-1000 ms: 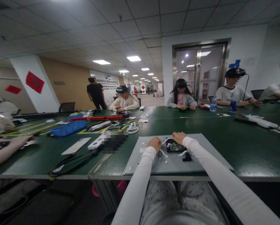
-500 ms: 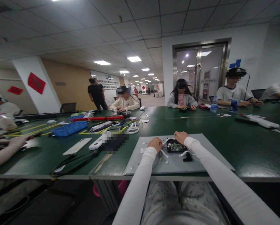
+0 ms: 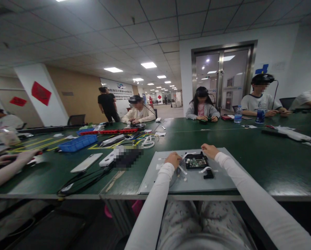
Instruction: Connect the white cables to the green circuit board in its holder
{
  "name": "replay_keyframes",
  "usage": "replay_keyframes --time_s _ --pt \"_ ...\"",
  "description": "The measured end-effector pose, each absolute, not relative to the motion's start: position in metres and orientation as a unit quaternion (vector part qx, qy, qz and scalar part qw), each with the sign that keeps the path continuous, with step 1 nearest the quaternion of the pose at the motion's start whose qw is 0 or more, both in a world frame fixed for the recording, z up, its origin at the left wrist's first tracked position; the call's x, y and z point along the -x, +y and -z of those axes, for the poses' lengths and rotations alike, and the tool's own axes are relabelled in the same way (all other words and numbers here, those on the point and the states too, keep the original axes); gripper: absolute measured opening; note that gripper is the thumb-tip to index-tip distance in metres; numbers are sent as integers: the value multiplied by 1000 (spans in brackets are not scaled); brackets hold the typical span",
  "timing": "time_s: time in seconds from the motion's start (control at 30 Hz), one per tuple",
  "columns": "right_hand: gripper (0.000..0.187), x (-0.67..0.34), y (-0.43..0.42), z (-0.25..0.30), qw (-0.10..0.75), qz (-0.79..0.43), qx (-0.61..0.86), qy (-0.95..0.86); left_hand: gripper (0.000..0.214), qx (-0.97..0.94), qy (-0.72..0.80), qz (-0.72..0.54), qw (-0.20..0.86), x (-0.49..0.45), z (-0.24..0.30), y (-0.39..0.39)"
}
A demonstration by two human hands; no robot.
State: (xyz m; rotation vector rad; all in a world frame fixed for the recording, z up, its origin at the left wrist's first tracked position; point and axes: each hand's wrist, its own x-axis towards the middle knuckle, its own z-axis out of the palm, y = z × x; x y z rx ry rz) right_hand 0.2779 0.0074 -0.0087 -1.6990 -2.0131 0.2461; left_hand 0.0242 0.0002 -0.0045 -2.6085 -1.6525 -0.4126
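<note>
A black plastic case with a green circuit board inside lies on a grey panel. At its left side, my left hand is closed, fingertips pinching a thin white strip that slants against the case. My right hand hovers just beyond the case's far right corner, apart from it. Its fingers are bent and drawn together; anything between them is too small to make out. Below the case lie a small black part and another white strip.
Left of the panel are a white phone, a white power bank with black cords, and a blue tray. Loose cables and a white cable coil lie behind. A co-worker's hands are at far left; other people sit across the table.
My right hand has moved right and slightly away from me, off the case's far edge, uncovering more of the board. My left hand has barely moved.
</note>
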Motion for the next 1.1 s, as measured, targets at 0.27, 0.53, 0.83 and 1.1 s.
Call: replay_keyframes --time_s 0.27,0.53,0.83,1.1 --pt "26 -305 7 20 424 -125 613 -655 34 834 -537 128 16 -27 5 1" --pt "25 -315 1 16 447 -71 625 -636 29 839 -528 134 16 -29 2 1" --pt "24 -318 3 18 457 -66 616 -638 25 830 -541 126 40 -30 -4 -5" --pt "24 -318 1 18 458 -63 612 -642 23 829 -535 156 35 -28 4 2"
